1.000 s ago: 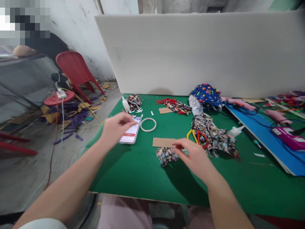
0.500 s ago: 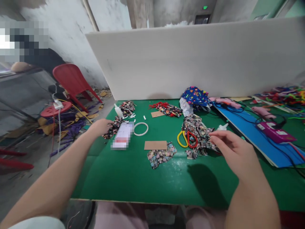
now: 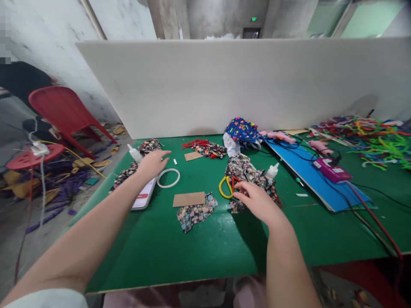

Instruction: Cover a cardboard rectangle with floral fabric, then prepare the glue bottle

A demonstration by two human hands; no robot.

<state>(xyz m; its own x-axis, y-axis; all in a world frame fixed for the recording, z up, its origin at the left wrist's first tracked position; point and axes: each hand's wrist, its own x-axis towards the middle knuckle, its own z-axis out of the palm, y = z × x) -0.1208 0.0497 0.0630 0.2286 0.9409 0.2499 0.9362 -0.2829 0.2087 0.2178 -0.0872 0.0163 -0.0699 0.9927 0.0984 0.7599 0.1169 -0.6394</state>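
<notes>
My right hand [image 3: 253, 199] has its thumb and fingers pinched at the red handle of a pair of scissors [image 3: 226, 188]. The scissors have one yellow and one red handle, and their blades lie hidden in a heap of dark floral fabric [image 3: 245, 167]. My left hand [image 3: 152, 162] reaches over the top of a phone [image 3: 144, 196] with its fingers stretched forward; no held thing shows. Right of it lies a white ring [image 3: 168, 178]. A cardboard strip [image 3: 189, 199] rests partly on a flat floral fabric piece [image 3: 196, 214].
Glue bottles stand at left [image 3: 134, 153] and right [image 3: 272, 170]. Behind are a red-tied fabric bundle [image 3: 210, 149] and blue patterned cloth [image 3: 242, 129]. Pink glue guns [image 3: 321, 147], cables, a blue board [image 3: 305, 171] and coloured pipe cleaners [image 3: 379, 141] lie right. A white panel [image 3: 208, 85] borders the table.
My right hand has moved left from the fabric heap to the scissors' handle. My left hand has left the dark fabric and reached right, over the phone's top. The view has shifted right.
</notes>
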